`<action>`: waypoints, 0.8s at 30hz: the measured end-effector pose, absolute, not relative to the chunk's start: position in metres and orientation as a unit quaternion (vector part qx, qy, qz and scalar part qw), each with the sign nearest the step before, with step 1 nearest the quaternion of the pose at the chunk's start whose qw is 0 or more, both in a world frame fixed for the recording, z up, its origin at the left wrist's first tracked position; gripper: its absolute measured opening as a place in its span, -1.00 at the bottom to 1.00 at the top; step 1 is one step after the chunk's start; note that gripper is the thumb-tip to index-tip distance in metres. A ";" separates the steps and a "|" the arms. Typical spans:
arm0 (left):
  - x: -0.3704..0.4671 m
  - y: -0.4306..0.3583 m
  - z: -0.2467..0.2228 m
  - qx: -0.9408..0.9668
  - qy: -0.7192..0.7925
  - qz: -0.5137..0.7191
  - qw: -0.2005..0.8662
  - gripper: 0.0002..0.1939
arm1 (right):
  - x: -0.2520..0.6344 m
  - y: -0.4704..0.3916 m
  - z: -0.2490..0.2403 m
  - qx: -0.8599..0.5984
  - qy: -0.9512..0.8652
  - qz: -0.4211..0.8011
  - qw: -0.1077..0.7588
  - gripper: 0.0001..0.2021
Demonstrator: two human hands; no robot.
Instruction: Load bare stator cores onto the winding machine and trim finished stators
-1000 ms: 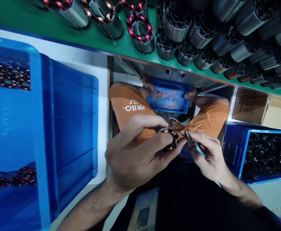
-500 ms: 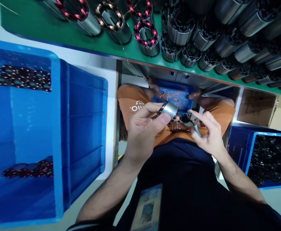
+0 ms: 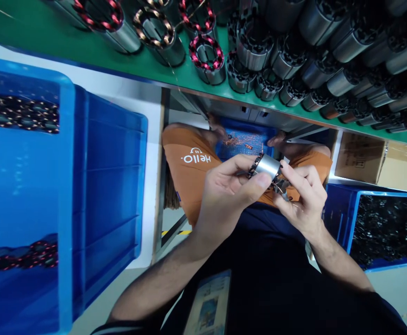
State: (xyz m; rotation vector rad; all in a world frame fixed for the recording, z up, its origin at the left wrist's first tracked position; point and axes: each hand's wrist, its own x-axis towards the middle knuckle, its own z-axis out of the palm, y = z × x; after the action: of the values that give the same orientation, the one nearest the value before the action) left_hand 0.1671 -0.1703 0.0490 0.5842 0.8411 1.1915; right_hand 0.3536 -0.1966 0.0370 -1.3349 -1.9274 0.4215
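My left hand [image 3: 226, 197] is closed around a motor stator [image 3: 268, 166], a silver metal cylinder with black slotted ends, held on its side above my lap. Its thumb presses on the near side of the metal. My right hand [image 3: 303, 197] grips a small pair of wire cutters [image 3: 281, 187], mostly hidden by the fingers and the stator. The cutters' head is right by the stator's right end, where a thin copper wire shows. Whether the jaws touch the wire cannot be made out.
Above, a green bench [image 3: 95, 63] carries rows of stators, some wound with red or copper wire [image 3: 206, 53]. A large blue crate [image 3: 67, 209] with wound stators stands left. Between my feet lies a blue tray [image 3: 238, 126] with copper scraps. Right are a cardboard box [image 3: 360, 156] and a blue bin [image 3: 356, 223] of black parts.
My left hand has moved the stator to the right. My right hand has brought the cutters from a short gap away up to the stator's right end.
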 end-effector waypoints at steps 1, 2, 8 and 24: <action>0.167 -0.171 0.049 0.263 0.376 0.538 0.707 -0.87 | 0.354 -0.197 0.037 -0.518 -0.750 0.173 0.374 -0.27; 0.166 -0.171 0.049 0.263 0.376 0.538 0.707 -0.84 | 0.354 -0.198 0.036 -0.516 -0.748 0.178 0.377 -0.27; 0.164 -0.172 0.044 0.250 0.382 0.541 0.706 -0.71 | 0.354 -0.201 0.034 -0.533 -0.740 0.200 0.359 -0.37; -0.094 -0.190 0.021 0.504 0.724 0.459 0.105 -0.73 | 0.418 -0.197 -0.050 -0.569 -0.744 0.330 0.121 -0.42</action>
State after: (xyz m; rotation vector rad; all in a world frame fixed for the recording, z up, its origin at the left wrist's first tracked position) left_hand -0.0942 -0.1904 0.0214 1.4864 2.1338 1.3537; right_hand 0.4178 -0.1971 -0.0498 -1.6608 -2.1714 0.9621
